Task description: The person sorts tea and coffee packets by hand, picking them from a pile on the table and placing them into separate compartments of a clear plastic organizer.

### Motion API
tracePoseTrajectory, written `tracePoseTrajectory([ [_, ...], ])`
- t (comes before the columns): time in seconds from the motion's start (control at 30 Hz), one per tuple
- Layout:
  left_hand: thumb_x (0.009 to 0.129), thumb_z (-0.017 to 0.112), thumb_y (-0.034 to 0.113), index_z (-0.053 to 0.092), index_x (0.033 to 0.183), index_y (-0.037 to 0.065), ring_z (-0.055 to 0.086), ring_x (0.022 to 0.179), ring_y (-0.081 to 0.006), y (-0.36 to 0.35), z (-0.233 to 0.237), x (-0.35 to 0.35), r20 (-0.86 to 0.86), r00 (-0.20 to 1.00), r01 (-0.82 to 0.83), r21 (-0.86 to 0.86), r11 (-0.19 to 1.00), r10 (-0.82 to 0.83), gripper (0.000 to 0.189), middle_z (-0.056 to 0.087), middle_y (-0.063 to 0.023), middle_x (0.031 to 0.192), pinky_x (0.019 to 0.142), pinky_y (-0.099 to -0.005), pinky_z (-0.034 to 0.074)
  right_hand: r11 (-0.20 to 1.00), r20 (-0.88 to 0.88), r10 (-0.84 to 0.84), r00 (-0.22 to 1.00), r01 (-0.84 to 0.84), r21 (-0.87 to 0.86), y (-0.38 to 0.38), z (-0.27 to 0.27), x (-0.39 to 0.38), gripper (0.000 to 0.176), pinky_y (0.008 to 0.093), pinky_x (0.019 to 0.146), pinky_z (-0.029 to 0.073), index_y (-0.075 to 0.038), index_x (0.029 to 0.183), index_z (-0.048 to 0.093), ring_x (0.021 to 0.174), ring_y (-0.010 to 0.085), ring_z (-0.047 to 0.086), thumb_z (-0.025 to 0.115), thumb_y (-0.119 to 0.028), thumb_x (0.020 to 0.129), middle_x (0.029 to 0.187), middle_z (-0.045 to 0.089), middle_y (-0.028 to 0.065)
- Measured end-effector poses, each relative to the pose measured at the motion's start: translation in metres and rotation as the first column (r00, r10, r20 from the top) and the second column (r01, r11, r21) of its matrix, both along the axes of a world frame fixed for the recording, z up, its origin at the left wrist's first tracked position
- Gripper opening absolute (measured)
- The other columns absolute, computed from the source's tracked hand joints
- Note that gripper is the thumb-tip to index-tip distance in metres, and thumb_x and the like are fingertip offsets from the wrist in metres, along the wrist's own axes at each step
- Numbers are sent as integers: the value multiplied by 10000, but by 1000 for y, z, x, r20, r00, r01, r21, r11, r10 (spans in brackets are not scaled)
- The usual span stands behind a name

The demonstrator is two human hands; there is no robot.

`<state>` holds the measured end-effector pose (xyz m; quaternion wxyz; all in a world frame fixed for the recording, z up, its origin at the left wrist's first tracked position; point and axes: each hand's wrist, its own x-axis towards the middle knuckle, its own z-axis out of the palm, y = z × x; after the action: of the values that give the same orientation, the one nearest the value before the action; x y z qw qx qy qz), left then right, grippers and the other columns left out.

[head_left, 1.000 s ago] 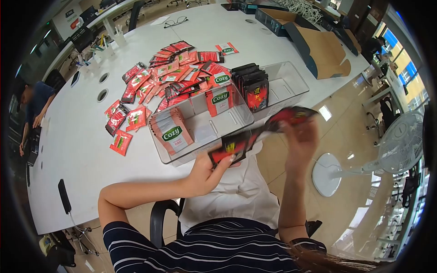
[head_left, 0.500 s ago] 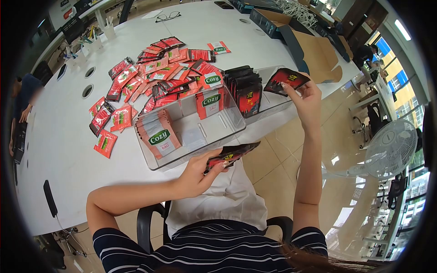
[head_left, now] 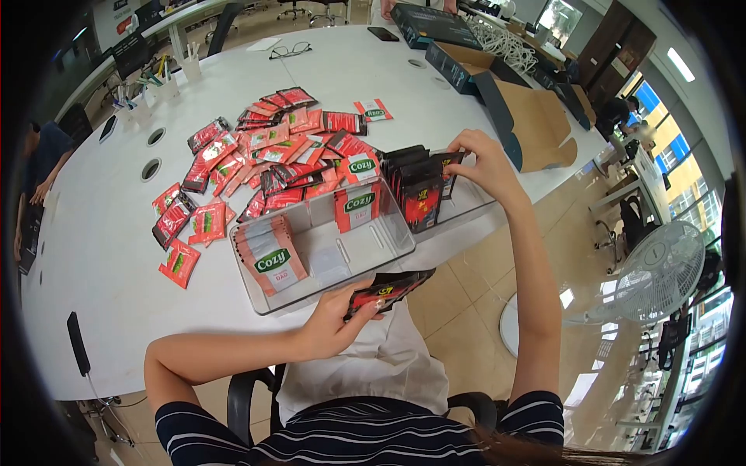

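My left hand [head_left: 336, 320] is closed round a few black-and-red coffee sachets [head_left: 395, 290], held over my lap in front of the clear plastic box [head_left: 346, 284]. My right hand [head_left: 483, 165] pinches one black sachet [head_left: 448, 163] at the right end of an upright row of black sachets [head_left: 420, 203]. That row stands in a second clear box [head_left: 475, 203] behind the first. Inside the nearer box, pink Cozy sachets [head_left: 277, 268] stand in a row at the left, and another Cozy sachet [head_left: 358, 207] leans at the back right.
A loose heap of red and pink sachets [head_left: 268, 159] covers the table beyond the boxes. An opened cardboard box [head_left: 536, 116] lies at the back right. Glasses [head_left: 291, 50], a phone [head_left: 383, 34] and pen cups [head_left: 159, 89] stand farther off. A white fan [head_left: 660, 272] is at my right.
My right hand has moved left and brought its sachet down to the row of black sachets. The left hand still holds its sachets, slightly lower in view.
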<state>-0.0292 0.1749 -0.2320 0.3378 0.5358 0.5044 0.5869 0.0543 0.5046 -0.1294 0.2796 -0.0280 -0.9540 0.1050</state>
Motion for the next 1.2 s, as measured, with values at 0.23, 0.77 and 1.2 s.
tracePoseTrajectory([
  [0.23,939,517,59,443,1228,-111,671,831,-189,-1,8,-1,-24,1000,14,10,1000,-14,344,643,-174,1014,719,-284,516,970,45,-217,975,221,-101,-1,15,12,195,301,629,427,-45,814,601,715,188,581,744,-128,711,754,627,38],
  [0.77,928,535,64,450,1238,-105,668,787,-198,0,4,-2,-53,999,-5,30,1000,7,363,649,-158,916,712,-289,500,982,213,126,969,-91,-166,-68,9,11,216,307,656,443,-42,846,598,712,216,575,748,-113,708,740,597,41],
  [1.2,942,508,57,491,1162,-73,667,792,-178,-1,9,-3,-48,999,16,54,998,-13,256,638,-141,923,674,-273,506,998,265,-59,962,48,46,-88,28,-6,671,368,836,448,-118,1088,513,1029,269,511,838,-117,501,1113,506,44],
])
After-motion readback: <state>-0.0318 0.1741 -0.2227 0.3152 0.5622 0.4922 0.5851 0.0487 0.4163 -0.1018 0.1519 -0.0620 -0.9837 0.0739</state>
